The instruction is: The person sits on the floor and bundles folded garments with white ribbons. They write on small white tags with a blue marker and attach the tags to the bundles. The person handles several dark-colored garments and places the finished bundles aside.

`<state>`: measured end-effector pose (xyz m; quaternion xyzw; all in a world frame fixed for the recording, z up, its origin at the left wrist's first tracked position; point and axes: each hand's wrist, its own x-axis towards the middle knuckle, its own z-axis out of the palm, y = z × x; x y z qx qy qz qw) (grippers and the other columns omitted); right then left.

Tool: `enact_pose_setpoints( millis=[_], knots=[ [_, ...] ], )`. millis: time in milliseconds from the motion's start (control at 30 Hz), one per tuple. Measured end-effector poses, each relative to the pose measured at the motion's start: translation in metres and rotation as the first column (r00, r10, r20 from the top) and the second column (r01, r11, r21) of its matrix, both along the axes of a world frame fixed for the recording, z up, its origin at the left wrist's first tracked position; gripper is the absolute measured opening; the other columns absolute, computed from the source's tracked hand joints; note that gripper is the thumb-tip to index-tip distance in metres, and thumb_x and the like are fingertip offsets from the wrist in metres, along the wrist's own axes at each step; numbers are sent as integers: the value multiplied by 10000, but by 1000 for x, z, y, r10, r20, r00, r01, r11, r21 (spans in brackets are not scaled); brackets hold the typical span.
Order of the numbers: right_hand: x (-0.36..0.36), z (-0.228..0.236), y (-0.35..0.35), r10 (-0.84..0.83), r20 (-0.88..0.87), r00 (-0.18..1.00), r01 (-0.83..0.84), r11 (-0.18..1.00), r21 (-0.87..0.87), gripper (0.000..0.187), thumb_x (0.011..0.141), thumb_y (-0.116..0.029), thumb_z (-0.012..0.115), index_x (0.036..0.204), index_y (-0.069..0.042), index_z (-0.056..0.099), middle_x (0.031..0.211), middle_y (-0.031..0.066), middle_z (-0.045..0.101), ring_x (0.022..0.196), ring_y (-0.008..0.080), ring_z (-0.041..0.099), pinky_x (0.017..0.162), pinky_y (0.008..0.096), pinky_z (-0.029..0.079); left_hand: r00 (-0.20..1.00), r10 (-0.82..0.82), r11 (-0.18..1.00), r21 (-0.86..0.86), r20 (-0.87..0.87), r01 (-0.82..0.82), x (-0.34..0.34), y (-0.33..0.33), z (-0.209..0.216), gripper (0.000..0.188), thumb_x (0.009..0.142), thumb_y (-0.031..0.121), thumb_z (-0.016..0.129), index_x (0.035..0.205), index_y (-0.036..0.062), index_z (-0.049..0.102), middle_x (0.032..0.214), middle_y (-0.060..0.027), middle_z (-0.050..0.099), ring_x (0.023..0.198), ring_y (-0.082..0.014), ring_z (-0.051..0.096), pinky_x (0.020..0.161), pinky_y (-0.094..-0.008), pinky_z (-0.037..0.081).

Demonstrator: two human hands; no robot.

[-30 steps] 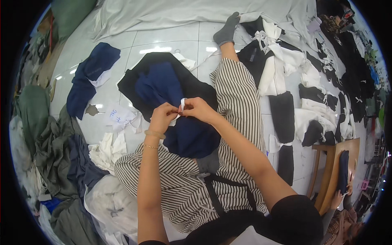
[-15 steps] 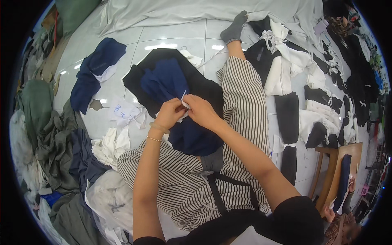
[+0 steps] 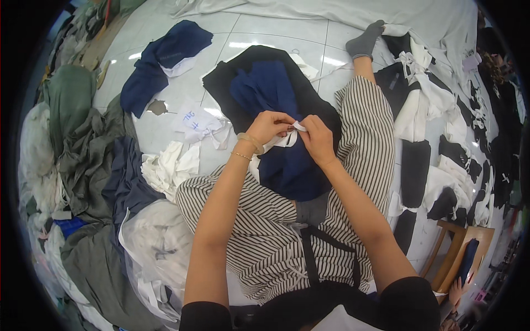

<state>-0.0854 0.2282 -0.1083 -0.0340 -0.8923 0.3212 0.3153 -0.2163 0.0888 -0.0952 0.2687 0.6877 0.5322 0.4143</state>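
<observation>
The left hand [image 3: 271,126] and right hand [image 3: 316,140] — fingertips pinched together — hold a narrow white cloth strip [image 3: 299,126] above a rumpled navy-blue fabric bundle [image 3: 292,172] — seemingly light and limp, likely best gripped near its ends.

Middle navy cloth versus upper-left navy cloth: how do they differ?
Middle navy cloth lies partly on black cloth; upper-left navy cloth has tiles around it. Left hand and right hand are at the middle navy cloth, not the upper-left one. Both are dark blue.

Garment workshop (cloth piles [image 3: 91,160], tied bundles [image 3: 415,171])
</observation>
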Motion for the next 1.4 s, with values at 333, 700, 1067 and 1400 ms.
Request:
enact_pose_setpoints(
  millis=[333,700,1067,1400],
  knots=[
    [3,-6,20,61,201,978,-43,995,-95,125,843,26,589,962,-6,611,890,155,631,818,338,635,741,373,501,699,3,1000,-16,-715,-21,17,-8,-3,28,847,59,613,836,67,638,823,-31,547,734,-186,590,662,-345,437],
    [-3,7,19,173,41,984,48,-36,-998,182,1010,-134,479,881,-67,588,754,16,556,631,93,483,575,248,384,501,-16,984,-104,-865,-147,33,-20,-17,35,870,134,593,897,131,615,875,-12,523,856,-205,543,750,-365,359],
    [10,-12,36,290,193,937,146,176,-973,219,1031,-218,457,866,-94,533,765,-5,518,676,80,448,634,235,373,279,-40,975,-99,-959,-198,31,-27,-27,63,855,126,595,917,132,607,925,-9,529,894,-216,520,791,-381,365],
    [27,-1,15,161,766,622,84,959,-269,933,704,-527,799,1347,70,483,1285,275,568,1249,345,534,1025,386,420,706,383,741,-258,-596,-620,118,-40,-39,482,964,433,534,1132,-18,551,1077,-265,616,971,-447,605,834,-504,471]
  ],
)
